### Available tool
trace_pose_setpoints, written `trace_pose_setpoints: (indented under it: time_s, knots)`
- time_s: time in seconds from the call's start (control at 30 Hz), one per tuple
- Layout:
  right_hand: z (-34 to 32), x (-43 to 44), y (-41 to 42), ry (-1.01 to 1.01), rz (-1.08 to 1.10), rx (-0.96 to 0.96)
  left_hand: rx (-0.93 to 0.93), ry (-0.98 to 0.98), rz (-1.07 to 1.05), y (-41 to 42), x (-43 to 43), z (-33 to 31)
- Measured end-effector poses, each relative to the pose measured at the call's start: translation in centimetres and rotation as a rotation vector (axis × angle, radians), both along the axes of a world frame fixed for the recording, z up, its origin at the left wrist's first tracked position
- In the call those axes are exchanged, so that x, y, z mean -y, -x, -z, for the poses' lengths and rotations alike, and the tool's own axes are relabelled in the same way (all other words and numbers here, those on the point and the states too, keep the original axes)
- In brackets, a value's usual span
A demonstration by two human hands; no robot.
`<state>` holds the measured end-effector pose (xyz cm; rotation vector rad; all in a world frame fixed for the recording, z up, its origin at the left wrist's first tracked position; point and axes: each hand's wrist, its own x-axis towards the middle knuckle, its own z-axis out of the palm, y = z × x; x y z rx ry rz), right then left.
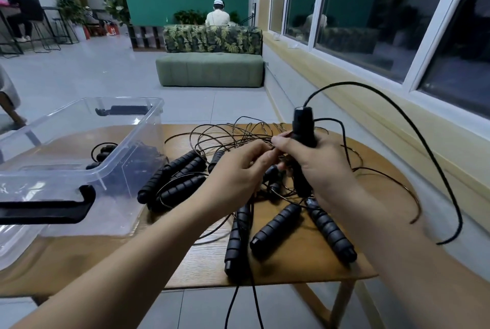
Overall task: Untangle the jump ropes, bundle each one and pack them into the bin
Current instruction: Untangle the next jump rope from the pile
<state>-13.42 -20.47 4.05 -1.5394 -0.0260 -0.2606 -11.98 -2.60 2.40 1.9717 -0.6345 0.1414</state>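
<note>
Wooden and round-edged, the tabletop [291,273] filled the lower middle of the frame, with a tiled lounge, a green sofa [209,71] and dark windows behind it. Most of the jump ropes [275,228] lay heaped at centre, their ribbed black handles fanned outward and their thin cords looped over one another, so none could be lifted free on its own. The right hand [323,167] was wrapped firmly round one handle [303,127] and held it upright above the heap, probably to keep that rope's end clear of the knot. From its top a black cord [347,83] arced up and swept down the right side of the frame. The left hand [238,169] had its fingers curled in just beside the right thumb and appeared to pinch a strand of the loops, though the contact itself was partly hidden. At left the clear bin [124,148] stood touching the heap, close enough for packing, and one bundled rope [102,153] already lay inside, so most of the job seemed still ahead
</note>
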Motion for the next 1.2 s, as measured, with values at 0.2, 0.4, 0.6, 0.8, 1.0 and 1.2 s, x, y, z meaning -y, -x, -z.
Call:
trace_pose_setpoints:
  time_s: [0.2, 0.4, 0.6, 0.8, 1.0, 1.2]
  knots:
    - [-1.5, 1.0, -0.3, -0.127, 0.094, 0.06, -0.127, 0.062, 0.084, 0.1, 0.1, 0.6]
    - [-3.2, 4.4, -0.6, -0.302, 0.222, 0.119, -0.005, -0.12, -0.008, -1.3, -1.6, 1.1]
    - [-1.5, 1.7, -0.2, -0.128, 0.01, 0.029, 0.122, -0.172, -0.093, -1.6, -1.4, 1.0]
    - [0.5, -0.7, -0.2, 0.113, 0.008, 0.012, 0.225, -0.206, -0.071, -1.8, -0.6, 1.3]
    - [-2.0, 0.7, 0.2, -0.055, 0.068, 0.092, 0.174, -0.223, -0.09, -2.8, -1.3, 2.6]
    - [-3.9, 3.8, 0.4, -0.247, 0.191, 0.18, 0.2, -0.299, -0.186, -5.0, -3.0, 3.9]
